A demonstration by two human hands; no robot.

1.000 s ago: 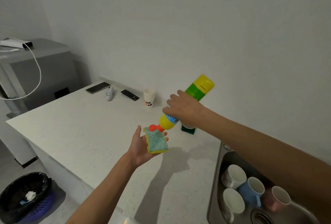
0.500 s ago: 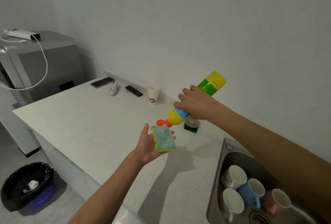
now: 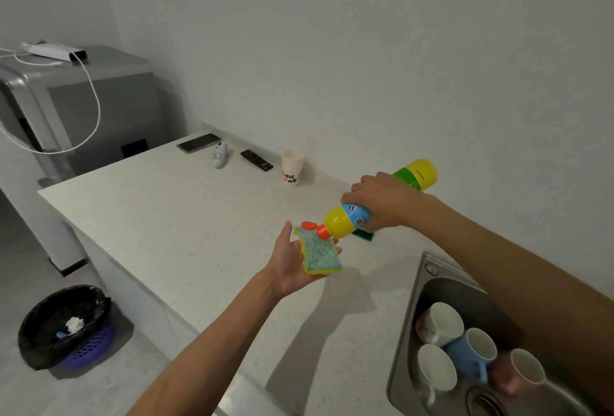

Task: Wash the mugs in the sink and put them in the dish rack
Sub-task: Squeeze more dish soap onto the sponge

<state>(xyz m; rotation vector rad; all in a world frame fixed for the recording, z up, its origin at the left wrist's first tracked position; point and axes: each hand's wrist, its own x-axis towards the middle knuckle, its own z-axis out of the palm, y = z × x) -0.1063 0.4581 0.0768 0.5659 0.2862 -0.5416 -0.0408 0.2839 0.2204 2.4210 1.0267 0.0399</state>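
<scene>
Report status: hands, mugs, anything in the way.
Left hand carries sponge on palm. Right hand grips bottle, nozzle at sponge. Four mugs in sink. Nothing in the way.

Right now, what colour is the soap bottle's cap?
The cap is orange-red; the head view shows it best.

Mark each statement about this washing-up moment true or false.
1. The right hand grips the dish soap bottle, tipped nozzle-down over the sponge. True.
2. Four mugs sit in the sink. True.
3. The sponge lies in the sink with the mugs. False: it rests on the palm of the left hand.
4. The bottle is capped shut. False: its orange cap is flipped open.
</scene>
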